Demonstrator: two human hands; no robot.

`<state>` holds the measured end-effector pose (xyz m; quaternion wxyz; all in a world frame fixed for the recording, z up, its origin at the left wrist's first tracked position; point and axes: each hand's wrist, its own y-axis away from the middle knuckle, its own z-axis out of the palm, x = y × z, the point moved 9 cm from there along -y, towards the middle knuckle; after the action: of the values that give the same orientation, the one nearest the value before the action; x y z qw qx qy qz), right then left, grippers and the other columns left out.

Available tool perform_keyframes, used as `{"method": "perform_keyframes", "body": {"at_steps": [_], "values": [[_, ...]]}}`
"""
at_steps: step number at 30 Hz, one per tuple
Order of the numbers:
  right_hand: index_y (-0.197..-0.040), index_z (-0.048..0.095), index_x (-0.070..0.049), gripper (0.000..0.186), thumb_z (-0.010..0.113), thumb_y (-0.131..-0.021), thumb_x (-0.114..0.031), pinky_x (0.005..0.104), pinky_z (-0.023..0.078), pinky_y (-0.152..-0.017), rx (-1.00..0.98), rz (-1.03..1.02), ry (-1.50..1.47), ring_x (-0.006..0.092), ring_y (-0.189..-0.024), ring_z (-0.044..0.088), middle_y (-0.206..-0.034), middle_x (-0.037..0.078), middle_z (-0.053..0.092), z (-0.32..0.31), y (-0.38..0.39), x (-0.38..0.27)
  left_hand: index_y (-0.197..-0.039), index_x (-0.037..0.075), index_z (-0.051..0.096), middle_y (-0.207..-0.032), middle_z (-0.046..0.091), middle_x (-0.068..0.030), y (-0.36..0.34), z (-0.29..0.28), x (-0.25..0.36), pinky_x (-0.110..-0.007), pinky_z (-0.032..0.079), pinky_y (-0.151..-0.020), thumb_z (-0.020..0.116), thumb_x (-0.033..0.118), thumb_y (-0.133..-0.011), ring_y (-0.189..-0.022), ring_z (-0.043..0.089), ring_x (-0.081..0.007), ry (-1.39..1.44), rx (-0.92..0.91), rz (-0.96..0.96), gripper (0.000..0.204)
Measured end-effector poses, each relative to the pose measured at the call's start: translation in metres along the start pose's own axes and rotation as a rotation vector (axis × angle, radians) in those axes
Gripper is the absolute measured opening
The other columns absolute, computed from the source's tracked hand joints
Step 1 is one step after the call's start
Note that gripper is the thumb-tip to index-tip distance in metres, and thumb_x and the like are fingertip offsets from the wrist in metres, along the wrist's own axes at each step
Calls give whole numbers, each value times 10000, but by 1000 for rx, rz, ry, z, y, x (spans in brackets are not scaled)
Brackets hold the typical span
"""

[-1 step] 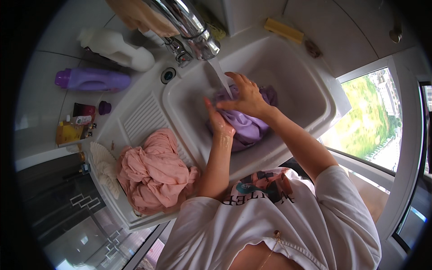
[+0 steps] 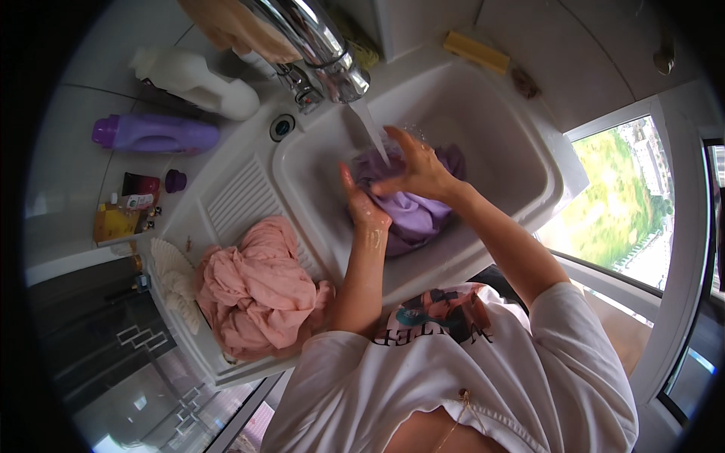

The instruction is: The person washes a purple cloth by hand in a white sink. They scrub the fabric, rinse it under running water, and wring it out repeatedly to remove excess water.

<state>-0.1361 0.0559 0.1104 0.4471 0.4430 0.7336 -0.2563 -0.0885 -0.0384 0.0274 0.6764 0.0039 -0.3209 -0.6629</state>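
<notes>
Sink basin [image 2: 507, 147]: white, centre to upper right of the frame, below you.
Pink cloth [image 2: 260, 291]: bunched in a heap, lower left of the frame, beside the ribbed washboard [image 2: 240, 198].
Purple cloth [image 2: 415, 215]: wet and crumpled, inside the basin at the centre of the frame, under your hands.
Faucet [image 2: 332, 64]: chrome, top centre, running; its water stream [image 2: 368, 130] falls between your hands.
White bottle [image 2: 200, 87]: upper left.
Purple bottle [image 2: 162, 134]: upper left, just below the white one.
Your right hand [image 2: 419, 175]: fingers spread wide, thumb apart, over the purple cloth.
Your left hand [image 2: 366, 208]: wet, palm cupped, thumb raised; you hold it loosely open at the cloth's left edge.
Yellow bar [image 2: 476, 51]: on the rim, top right of centre.
</notes>
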Motion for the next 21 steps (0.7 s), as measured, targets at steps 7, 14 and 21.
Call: {"method": "perform_keyframes", "body": {"at_steps": [7,14,21], "values": [[-1356,335,-62,1037,867,-508,-334,435,293,-1069,-73,-80,63,333,-1149,514,-1213,181,536,14,20,27,-1064,-2,536,-1008,593,-157,-5,44,48,-436,443,-921,567,558,-831,-987,554,-330,159,-105,107,607],[-1053,587,-62,486,672,-574,-52,375,426,-907,257,12,-121,345,-1016,559,-988,165,606,-24,6,40,-994,76,563,-919,592,-98,-16,2,53,-465,483,-868,653,407,-843,-941,587,-254,49,181,173,375],[-1051,568,-79,510,726,-586,-215,448,395,-878,262,-295,322,399,-1098,436,-1172,220,451,26,42,-72,-1145,62,546,-1107,590,-101,23,57,-18,-365,461,-939,440,314,-967,-1052,575,-214,295,-757,-287,326]]}}
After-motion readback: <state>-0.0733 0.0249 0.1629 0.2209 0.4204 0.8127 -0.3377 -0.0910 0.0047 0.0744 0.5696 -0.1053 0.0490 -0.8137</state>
